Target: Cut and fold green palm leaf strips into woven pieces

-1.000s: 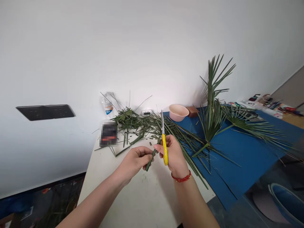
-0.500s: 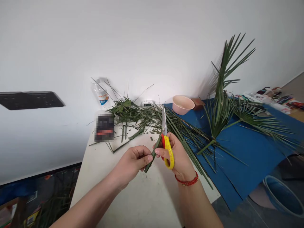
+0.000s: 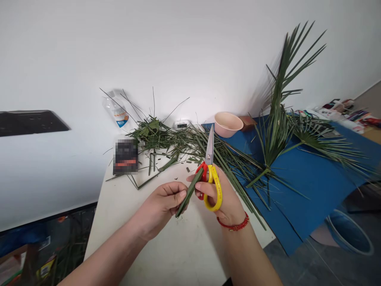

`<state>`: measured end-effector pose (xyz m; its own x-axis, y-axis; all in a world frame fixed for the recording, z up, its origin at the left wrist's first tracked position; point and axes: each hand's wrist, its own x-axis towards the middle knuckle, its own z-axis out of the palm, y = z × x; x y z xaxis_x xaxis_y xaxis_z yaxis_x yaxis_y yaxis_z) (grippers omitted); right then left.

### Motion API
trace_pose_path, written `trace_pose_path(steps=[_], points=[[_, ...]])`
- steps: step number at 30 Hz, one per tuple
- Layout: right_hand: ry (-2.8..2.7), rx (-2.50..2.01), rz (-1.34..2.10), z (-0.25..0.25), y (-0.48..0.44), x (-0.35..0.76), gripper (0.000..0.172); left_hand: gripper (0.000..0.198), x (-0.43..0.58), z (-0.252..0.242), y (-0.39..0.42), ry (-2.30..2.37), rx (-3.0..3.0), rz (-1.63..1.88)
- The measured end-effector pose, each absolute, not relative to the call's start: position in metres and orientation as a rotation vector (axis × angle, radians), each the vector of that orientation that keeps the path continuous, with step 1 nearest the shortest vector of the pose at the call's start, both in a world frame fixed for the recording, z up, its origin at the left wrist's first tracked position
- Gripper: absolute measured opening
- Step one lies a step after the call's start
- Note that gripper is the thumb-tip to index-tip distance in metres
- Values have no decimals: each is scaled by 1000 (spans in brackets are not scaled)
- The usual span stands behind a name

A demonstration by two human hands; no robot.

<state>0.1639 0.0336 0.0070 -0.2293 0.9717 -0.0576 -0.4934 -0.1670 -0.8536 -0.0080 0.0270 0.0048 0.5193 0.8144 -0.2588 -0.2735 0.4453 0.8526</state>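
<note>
My left hand (image 3: 160,204) pinches a short green leaf strip (image 3: 188,193) that slants up to the right. Beside it, my right hand (image 3: 222,196) grips yellow and red scissors (image 3: 210,174) with the blades closed and pointing up; its fingertips also touch the strip's upper end. A red cord bracelet circles the right wrist. Both hands hover over the white table (image 3: 166,246).
A heap of cut palm leaves (image 3: 178,141) lies at the table's back. Palm fronds (image 3: 282,131) rest on a blue sheet (image 3: 312,186) to the right. A pink bowl (image 3: 228,124), a plastic bottle (image 3: 116,111) and a blue basin (image 3: 348,234) on the floor are nearby.
The scissors have turned in my right hand so the red and yellow handles face me. Both hands stay close together on the strip; the view has shifted slightly.
</note>
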Motion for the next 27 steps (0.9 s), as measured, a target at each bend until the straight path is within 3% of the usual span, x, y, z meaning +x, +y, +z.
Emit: trace_pose_path(steps=[5, 13, 18, 27], points=[[-853, -745, 1661, 7, 32, 162, 29, 25, -3, 2, 26, 679, 793, 733], [-812, -831, 1535, 4, 33, 158, 39, 25, 5, 1, 23, 818, 878, 710], [-859, -957, 1467, 0, 34, 157, 39, 17, 5, 3, 25, 1048, 1210, 798], [-943, -1100, 1430, -9, 35, 157, 39, 7, 4, 3, 23, 1123, 1272, 773]])
